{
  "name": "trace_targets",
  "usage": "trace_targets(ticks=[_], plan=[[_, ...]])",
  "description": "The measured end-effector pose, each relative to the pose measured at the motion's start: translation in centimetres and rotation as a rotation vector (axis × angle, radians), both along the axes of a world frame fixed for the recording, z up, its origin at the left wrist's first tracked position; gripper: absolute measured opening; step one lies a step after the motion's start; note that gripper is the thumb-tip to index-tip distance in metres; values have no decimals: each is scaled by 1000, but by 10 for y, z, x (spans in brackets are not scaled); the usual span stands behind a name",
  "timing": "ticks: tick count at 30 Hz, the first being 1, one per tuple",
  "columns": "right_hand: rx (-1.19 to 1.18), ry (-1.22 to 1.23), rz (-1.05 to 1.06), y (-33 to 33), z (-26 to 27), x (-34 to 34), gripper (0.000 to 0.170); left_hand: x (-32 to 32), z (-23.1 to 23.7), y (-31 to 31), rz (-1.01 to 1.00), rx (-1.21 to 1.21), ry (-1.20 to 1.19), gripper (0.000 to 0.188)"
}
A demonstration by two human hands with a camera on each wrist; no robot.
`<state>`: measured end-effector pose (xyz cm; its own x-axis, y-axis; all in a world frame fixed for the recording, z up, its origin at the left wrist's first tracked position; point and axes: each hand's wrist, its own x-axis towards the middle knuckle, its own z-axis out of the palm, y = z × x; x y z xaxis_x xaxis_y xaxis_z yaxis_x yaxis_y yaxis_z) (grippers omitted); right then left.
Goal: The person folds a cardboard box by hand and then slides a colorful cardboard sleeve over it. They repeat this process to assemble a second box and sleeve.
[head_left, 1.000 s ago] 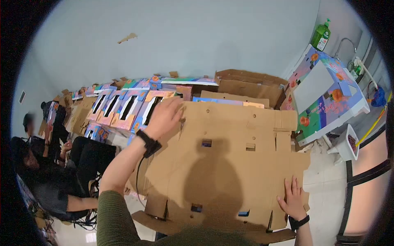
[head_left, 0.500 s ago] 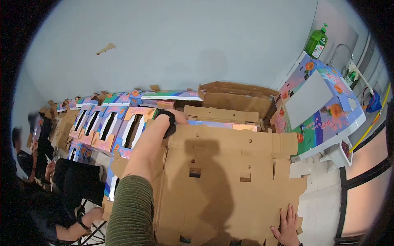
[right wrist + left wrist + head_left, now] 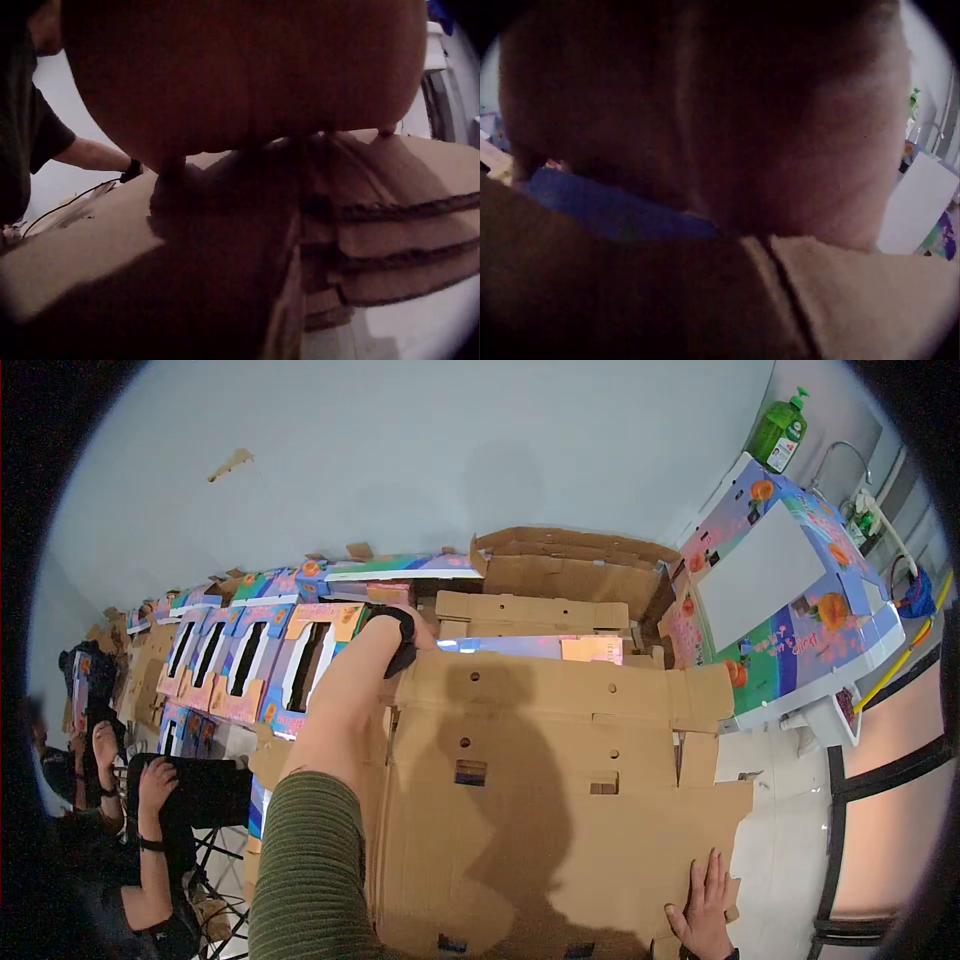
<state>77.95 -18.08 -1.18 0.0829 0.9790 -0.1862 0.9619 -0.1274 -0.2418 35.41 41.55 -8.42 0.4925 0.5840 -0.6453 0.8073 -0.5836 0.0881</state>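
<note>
A large flat brown cardboard sheet (image 3: 510, 810) with small slots and round holes lies in front of me in the head view. My right hand (image 3: 705, 915) rests palm down near its right edge, fingers spread. In the right wrist view that hand (image 3: 247, 75) lies over several stacked cardboard layers (image 3: 405, 240). At the sheet's far left corner, my left hand (image 3: 424, 634) reaches beside a blue-purple printed panel (image 3: 520, 647); its fingers are mostly hidden. The left wrist view shows the hand (image 3: 705, 112) dark and close above a blue surface (image 3: 615, 206) and brown cardboard.
Printed boxes with dark openings (image 3: 245, 660) line the left. More brown cardboard (image 3: 570, 580) stands against the wall. At the right are a printed box (image 3: 800, 610), a green pump bottle (image 3: 778, 435) and a white container (image 3: 830, 720). Seated people (image 3: 150, 860) are at the lower left.
My left arm has moved inward and forward, its hand now at the far edge by the printed panel. My right hand stays on the sheet. The head view has shifted.
</note>
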Motion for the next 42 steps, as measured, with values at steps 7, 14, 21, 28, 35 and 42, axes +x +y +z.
trace_targets(ticks=[7,14,21,28,35,42], plan=[[-5,-2,-12,-2,-3,-2,81,2,28,0,122,-75,-32,59],[14,16,-6,-11,-20,9,91,9,62,-4,284,-128,-75,60],[60,26,0,-7,-17,4,83,12,70,-9,349,-166,-97,61],[-32,18,-9,-12,-20,11,88,12,67,-10,392,-208,-120,62],[-71,33,-31,-8,-11,7,88,18,70,-20,430,-267,-232,63],[-6,53,-37,-9,-20,9,88,40,88,-20,346,-108,-611,81]])
